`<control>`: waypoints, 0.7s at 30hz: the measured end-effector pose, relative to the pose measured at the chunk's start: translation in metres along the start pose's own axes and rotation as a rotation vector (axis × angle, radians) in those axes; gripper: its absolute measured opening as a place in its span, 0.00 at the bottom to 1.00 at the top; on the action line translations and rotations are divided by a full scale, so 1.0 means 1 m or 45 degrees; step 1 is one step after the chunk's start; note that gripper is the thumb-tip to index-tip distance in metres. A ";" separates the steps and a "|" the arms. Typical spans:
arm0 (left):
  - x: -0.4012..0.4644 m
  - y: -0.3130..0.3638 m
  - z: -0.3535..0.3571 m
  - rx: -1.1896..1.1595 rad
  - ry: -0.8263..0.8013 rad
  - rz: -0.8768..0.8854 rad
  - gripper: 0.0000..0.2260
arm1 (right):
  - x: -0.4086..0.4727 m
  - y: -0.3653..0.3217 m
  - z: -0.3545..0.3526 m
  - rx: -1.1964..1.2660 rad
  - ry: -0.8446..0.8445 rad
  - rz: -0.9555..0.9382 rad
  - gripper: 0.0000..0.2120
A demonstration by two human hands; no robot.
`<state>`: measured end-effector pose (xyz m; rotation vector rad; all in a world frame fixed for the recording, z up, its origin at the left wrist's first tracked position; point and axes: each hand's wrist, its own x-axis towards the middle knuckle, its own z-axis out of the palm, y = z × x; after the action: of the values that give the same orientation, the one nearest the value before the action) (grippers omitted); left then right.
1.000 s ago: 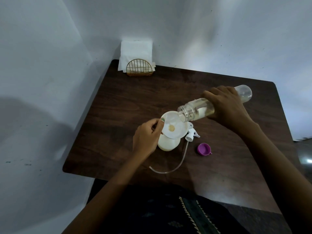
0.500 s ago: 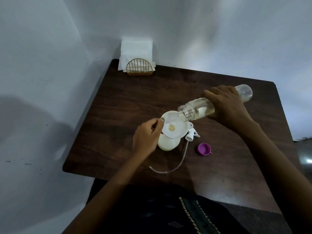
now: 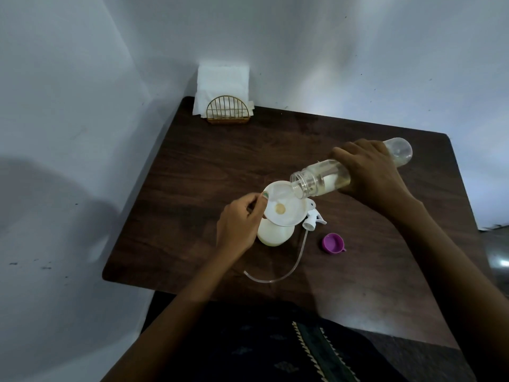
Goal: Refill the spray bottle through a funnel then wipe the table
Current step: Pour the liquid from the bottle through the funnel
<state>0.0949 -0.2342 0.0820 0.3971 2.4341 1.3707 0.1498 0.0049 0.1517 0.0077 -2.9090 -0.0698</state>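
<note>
Pale walls meet in a corner behind a dark wooden table point(image 3: 209, 166). Near the table's middle stands the spray bottle point(image 3: 275, 235), a cream-white body with its top off and a white funnel point(image 3: 285, 206) seated in its neck; a small tan spot shows at the funnel's throat. The left hand point(image 3: 239, 224) sits just to the bottle's left, thumb and forefinger pinching the funnel's rim. Above and to the right of the spray bottle, the right hand point(image 3: 371, 172) is wrapped tight around a clear refill bottle point(image 3: 322, 181), tipped nearly level with its open mouth over the funnel's right edge; yellowish liquid lies along its lower side. Just right of the spray bottle, touching the tabletop, lies the white trigger head point(image 3: 395, 217), its clear dip tube point(image 3: 286, 271) curving toward the near edge. Further right of that rests a purple cap point(image 3: 333, 243), open side up. Well beyond the spray bottle, at the far corner against the wall, a gold wire holder point(image 3: 227, 111) keeps white napkins point(image 3: 223, 78) upright.
</note>
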 end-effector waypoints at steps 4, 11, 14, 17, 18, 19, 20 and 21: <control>0.000 -0.001 0.000 -0.009 -0.009 0.002 0.24 | 0.000 0.000 0.000 0.004 0.007 -0.003 0.25; 0.001 -0.003 0.001 0.007 0.002 0.017 0.20 | -0.001 0.000 0.000 -0.003 0.016 -0.004 0.24; 0.001 -0.002 0.001 0.001 -0.006 0.018 0.21 | 0.000 0.000 0.001 -0.007 0.022 -0.004 0.24; 0.000 -0.002 0.000 0.005 -0.005 0.019 0.21 | 0.000 0.001 0.001 -0.010 0.021 -0.002 0.24; 0.000 -0.002 0.000 0.010 -0.004 0.019 0.21 | -0.001 0.000 0.001 -0.009 0.022 -0.001 0.24; 0.000 -0.002 0.000 0.012 -0.004 0.020 0.20 | -0.001 0.000 0.001 -0.008 0.023 0.000 0.23; 0.000 -0.002 0.000 0.016 -0.005 0.020 0.20 | -0.001 0.000 0.001 -0.006 0.024 -0.001 0.23; 0.000 -0.001 0.000 0.018 -0.005 0.022 0.19 | -0.001 0.000 0.001 -0.005 0.024 -0.002 0.23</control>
<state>0.0944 -0.2350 0.0809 0.4247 2.4434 1.3593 0.1503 0.0047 0.1509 0.0100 -2.8898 -0.0751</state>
